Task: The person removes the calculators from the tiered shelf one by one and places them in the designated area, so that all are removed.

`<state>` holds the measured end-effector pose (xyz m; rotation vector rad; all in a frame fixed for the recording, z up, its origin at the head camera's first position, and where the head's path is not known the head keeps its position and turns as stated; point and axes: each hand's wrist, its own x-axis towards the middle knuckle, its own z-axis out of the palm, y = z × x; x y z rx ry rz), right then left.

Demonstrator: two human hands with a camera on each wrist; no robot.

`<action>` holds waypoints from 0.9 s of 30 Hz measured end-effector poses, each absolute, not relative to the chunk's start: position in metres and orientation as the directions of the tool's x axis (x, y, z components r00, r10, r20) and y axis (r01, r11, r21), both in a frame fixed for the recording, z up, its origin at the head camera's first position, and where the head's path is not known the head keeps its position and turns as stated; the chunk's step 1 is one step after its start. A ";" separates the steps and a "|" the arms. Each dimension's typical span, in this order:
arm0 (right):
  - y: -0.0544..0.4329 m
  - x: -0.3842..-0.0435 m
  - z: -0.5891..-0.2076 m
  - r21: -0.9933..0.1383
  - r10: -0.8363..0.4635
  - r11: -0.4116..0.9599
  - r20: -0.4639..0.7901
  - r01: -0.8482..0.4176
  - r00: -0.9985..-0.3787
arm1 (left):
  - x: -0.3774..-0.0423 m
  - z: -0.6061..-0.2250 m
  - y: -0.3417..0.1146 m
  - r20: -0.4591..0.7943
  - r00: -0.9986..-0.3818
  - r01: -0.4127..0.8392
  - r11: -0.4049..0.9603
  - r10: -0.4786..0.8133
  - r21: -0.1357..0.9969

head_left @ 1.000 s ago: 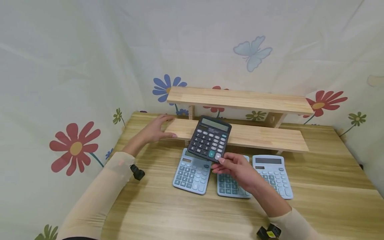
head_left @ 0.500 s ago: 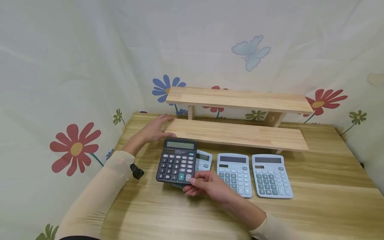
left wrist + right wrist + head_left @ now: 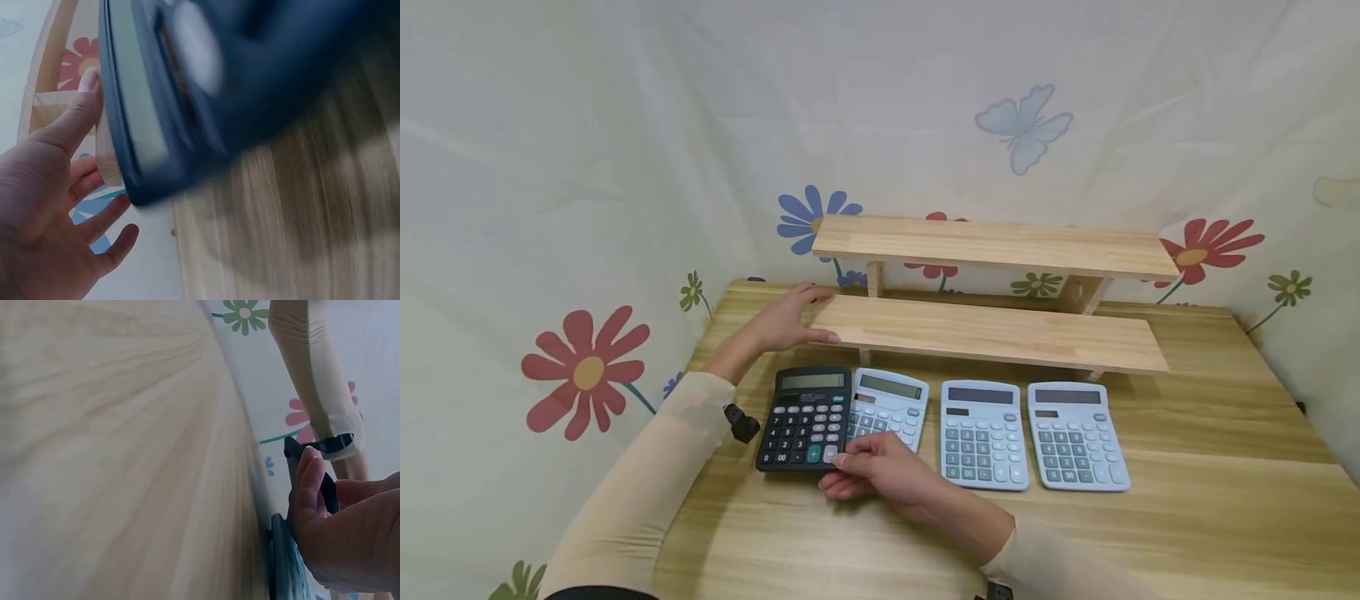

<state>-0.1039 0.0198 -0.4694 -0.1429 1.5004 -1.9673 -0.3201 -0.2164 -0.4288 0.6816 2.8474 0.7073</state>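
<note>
My right hand pinches a black calculator at its lower right corner, thumb beside the bottom keys. That calculator is tilted at the far left, close over the wooden table, and overlaps the edge of a light blue calculator. In the left wrist view the black calculator looms large and blurred. My left hand holds the left end of the lower shelf board of a two-tier wooden shelf, thumb at the front edge and fingers toward the back.
Two more light blue calculators, a middle one and a right one, lie in a row before the shelf. The upper shelf board stands behind and above. A flower-printed curtain hangs at the table's back and sides.
My right hand has carried the black calculator left and down, from over the lower shelf board to the left end of the row. My left hand has stayed at the shelf.
</note>
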 end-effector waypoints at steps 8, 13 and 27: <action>-0.005 -0.106 -0.470 -0.882 -0.516 -0.138 -0.324 0.451 -0.793 | -0.319 -0.428 -0.215 -0.012 -0.888 0.397 0.779 0.460 0.485; -0.016 -0.107 -0.473 -0.874 -0.485 -0.153 -0.341 0.461 -0.806 | -0.317 -0.427 -0.214 -0.016 -0.892 0.389 0.785 0.452 0.482; -0.014 -0.103 -0.475 -0.851 -0.495 -0.128 -0.390 0.509 -0.777 | -0.317 -0.429 -0.215 -0.003 -0.889 0.399 0.777 0.458 0.487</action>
